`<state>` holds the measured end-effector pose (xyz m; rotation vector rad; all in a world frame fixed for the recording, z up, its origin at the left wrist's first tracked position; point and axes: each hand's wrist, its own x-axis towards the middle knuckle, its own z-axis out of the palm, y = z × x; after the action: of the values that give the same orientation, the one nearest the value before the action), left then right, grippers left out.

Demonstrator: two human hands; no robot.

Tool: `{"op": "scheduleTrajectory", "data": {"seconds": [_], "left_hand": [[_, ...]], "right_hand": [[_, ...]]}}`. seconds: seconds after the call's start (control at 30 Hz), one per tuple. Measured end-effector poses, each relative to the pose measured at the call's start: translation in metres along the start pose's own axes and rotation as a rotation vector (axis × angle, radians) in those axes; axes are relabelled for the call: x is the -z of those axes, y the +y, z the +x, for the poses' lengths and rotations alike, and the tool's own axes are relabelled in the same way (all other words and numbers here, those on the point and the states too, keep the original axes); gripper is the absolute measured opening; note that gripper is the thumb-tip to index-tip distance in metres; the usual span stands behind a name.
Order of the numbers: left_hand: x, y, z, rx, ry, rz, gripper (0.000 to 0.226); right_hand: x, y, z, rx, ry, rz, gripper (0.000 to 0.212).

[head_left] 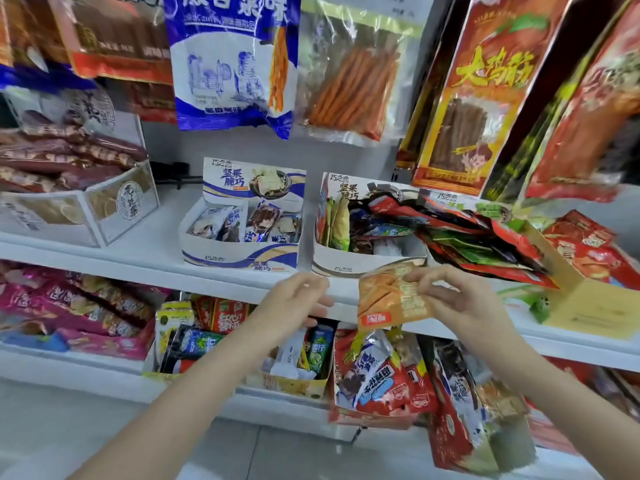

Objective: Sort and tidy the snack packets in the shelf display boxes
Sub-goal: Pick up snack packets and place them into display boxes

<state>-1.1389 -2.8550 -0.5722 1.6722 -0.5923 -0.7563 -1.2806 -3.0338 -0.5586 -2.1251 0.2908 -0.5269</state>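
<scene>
Head view, right hand [460, 299] pinching crinkly orange foil packet [389, 299], left hand [294, 299] loosely curled

Two bare forearms in view, left forearm [180, 386] and right forearm [540, 386]; no sleeves visible up to frame edge. Left hand [294, 303] and right hand [460, 299]: no gloves, rings, watch or wristband visible. Nails short, unpainted where discernible.
</scene>
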Motion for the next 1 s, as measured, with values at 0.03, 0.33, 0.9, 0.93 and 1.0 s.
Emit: {"op": "scheduleTrajectory", "data": {"seconds": [0.03,0.33,0.9,0.93,1.0], "left_hand": [[-0.008,-0.001,-0.001,0.119,-0.110,-0.098,0.021],[-0.052,-0.026,0.013,0.265,-0.287,-0.012,0.029],[-0.076,-0.089,0.037,-0.075,-0.232,1.002,0.024],[-0.073,-0.097,0.039,-0.043,-0.219,1.024,0.027],[-0.073,-0.111,0.043,-0.013,-0.181,1.025,0.032]], "right_hand": [[0.002,0.006,-0.005,0.004,-0.030,-0.009,0.031],[0.004,0.027,-0.032,-0.047,-0.066,0.145,0.031],[0.058,0.076,-0.062,-0.331,0.012,-0.603,0.004],[0.060,0.082,-0.066,-0.365,-0.003,-0.576,0.002],[0.057,0.092,-0.073,-0.416,-0.037,-0.527,0.009]]}}
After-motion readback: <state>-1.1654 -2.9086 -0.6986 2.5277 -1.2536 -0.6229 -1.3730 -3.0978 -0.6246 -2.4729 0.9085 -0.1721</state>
